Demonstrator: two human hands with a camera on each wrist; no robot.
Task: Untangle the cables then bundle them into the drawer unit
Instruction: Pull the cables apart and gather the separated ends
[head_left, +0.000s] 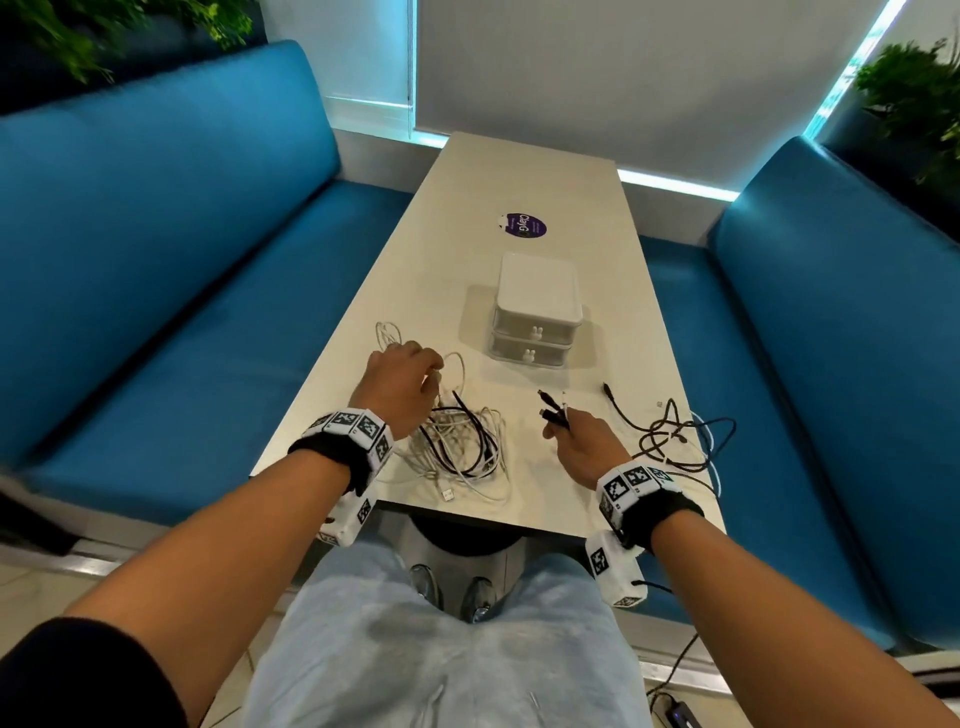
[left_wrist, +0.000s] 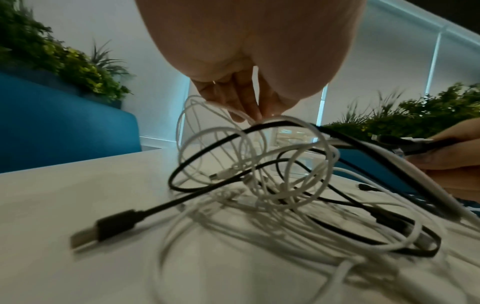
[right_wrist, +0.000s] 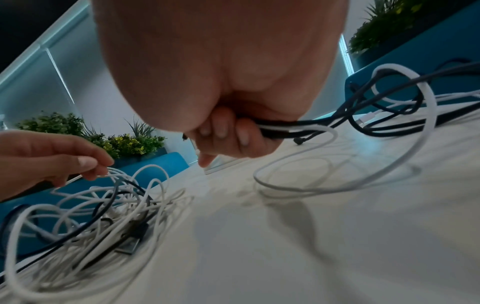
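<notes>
A tangle of white and black cables (head_left: 457, 441) lies near the table's front edge. My left hand (head_left: 431, 379) hovers over it and pinches a loop of white cable (left_wrist: 228, 107) between thumb and fingertips, lifting it off the pile. My right hand (head_left: 558, 431) is to the right of the tangle, its fingers (right_wrist: 226, 133) curled round a bunch of black and white cable ends (head_left: 553, 408). Those cables (right_wrist: 285, 127) trail right to a looser black and white heap (head_left: 675, 441). The white two-drawer unit (head_left: 535, 312) stands behind, both drawers closed.
The beige table (head_left: 519, 182) is narrow, with blue benches (head_left: 156, 260) on both sides. A purple sticker (head_left: 524, 226) lies beyond the drawer unit. A black USB plug (left_wrist: 103, 230) sticks out of the tangle toward me. One loose black cable end (head_left: 610, 392) lies right of the unit.
</notes>
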